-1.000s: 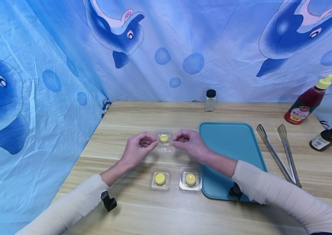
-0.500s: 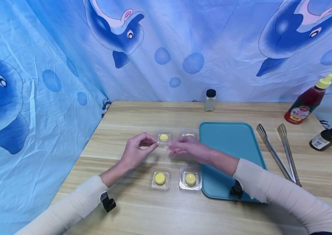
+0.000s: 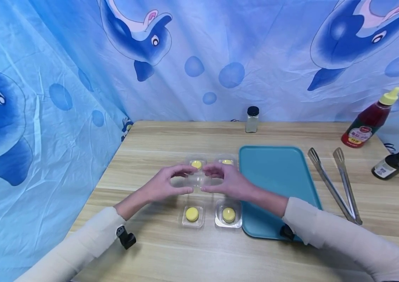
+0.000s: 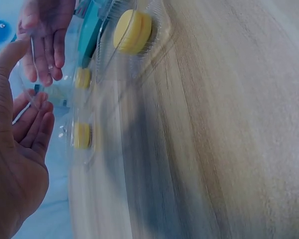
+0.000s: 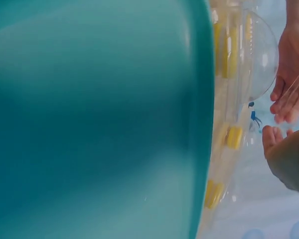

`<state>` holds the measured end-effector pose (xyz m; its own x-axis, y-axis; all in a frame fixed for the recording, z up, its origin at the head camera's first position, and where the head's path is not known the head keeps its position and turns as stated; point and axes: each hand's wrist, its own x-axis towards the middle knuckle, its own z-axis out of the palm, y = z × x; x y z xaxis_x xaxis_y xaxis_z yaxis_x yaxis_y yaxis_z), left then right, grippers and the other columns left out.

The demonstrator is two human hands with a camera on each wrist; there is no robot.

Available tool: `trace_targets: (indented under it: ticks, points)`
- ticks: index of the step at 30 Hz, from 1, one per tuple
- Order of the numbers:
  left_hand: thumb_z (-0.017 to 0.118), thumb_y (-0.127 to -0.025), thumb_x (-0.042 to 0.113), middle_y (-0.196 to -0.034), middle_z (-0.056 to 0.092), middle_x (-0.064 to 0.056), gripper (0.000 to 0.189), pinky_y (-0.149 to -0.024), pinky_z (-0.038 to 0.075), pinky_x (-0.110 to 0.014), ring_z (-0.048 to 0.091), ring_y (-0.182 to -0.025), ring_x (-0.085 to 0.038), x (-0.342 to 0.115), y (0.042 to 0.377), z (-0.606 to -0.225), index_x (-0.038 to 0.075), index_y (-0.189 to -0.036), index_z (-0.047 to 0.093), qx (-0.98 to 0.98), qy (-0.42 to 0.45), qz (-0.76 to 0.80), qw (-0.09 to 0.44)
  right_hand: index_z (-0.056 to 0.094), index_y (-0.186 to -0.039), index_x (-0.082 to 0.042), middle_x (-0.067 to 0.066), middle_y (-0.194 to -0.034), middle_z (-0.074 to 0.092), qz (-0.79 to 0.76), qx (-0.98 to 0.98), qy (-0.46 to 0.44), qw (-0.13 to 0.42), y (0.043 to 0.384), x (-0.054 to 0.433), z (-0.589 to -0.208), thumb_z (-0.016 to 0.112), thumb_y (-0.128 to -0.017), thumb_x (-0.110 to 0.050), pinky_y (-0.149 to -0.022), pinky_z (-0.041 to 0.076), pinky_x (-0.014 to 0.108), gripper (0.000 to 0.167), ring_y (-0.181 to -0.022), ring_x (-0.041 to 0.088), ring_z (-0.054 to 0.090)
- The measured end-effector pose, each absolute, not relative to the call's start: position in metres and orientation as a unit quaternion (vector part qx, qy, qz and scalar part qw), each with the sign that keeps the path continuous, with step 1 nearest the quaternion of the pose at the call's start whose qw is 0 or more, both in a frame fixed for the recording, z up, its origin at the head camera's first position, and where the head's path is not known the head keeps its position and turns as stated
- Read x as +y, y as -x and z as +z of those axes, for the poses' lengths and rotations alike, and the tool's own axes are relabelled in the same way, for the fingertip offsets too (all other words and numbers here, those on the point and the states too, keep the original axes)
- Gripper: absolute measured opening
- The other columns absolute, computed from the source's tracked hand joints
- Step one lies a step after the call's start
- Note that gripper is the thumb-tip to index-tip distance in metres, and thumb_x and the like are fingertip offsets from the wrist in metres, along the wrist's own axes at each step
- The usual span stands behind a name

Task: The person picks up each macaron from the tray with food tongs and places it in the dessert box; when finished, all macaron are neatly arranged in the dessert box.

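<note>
Thumb and fingers of my left hand hold the left side of a clear plastic lid. My right hand holds its right side, thumb below and fingers above in the head view. Just behind the lid, a yellow macaron sits in a clear box, and another far macaron is partly covered by my right hand. Closer to me are two more boxed macarons, a left one and a right one. The left wrist view shows the lid's thin edge between both hands.
A teal tray lies to the right under my right forearm. Metal tongs rest beyond it. A ketchup bottle, a dark sauce bottle and a small black-capped jar stand near the table's edges.
Both hands have gone from fingertip grips beside the far-left box to a wider hold on its lid, thumbs lower and fingers spread. The far-right macaron came into view as my right hand shifted.
</note>
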<state>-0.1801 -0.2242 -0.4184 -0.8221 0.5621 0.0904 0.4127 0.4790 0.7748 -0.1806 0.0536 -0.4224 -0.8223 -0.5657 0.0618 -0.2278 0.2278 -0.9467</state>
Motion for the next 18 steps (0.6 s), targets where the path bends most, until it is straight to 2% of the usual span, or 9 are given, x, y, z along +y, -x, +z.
trace_targets:
  ticks: [5, 11, 18]
  points:
    - [0.090, -0.087, 0.030, -0.144, 0.064, -0.001, 0.070, -0.117, 0.045, -0.049, 0.059, -0.131, -0.020, -0.225, 0.178, -0.418, 0.016, -0.149, 0.060, 0.858, -0.312, 0.400, 0.078, 0.057, -0.146, -0.001, 0.018, -0.143, 0.063, -0.518, 0.791, 0.298, 0.131, 0.176, 0.055, -0.425, 0.089, -0.088, -0.022, -0.116, 0.048, 0.050, 0.069, -0.134, 0.035, 0.059]
    - [0.090, -0.087, 0.027, -0.146, 0.061, 0.003, 0.073, -0.114, 0.049, -0.048, 0.057, -0.133, -0.019, -0.227, 0.176, -0.419, 0.012, -0.151, 0.057, 0.857, -0.347, 0.375, 0.069, 0.061, -0.142, -0.001, 0.011, -0.138, 0.066, -0.471, 0.816, 0.329, 0.064, 0.169, 0.051, -0.427, 0.092, -0.083, -0.017, -0.110, 0.054, 0.044, 0.068, -0.128, 0.032, 0.064]
    - [0.095, -0.080, 0.025, -0.148, 0.060, 0.004, 0.076, -0.114, 0.049, -0.045, 0.056, -0.135, -0.019, -0.230, 0.164, -0.415, 0.015, -0.147, 0.059, 0.865, -0.377, 0.328, 0.053, 0.062, -0.141, -0.002, 0.010, -0.140, 0.066, -0.450, 0.819, 0.355, 0.014, 0.153, 0.047, -0.429, 0.095, -0.080, -0.017, -0.103, 0.059, 0.049, 0.071, -0.123, 0.035, 0.065]
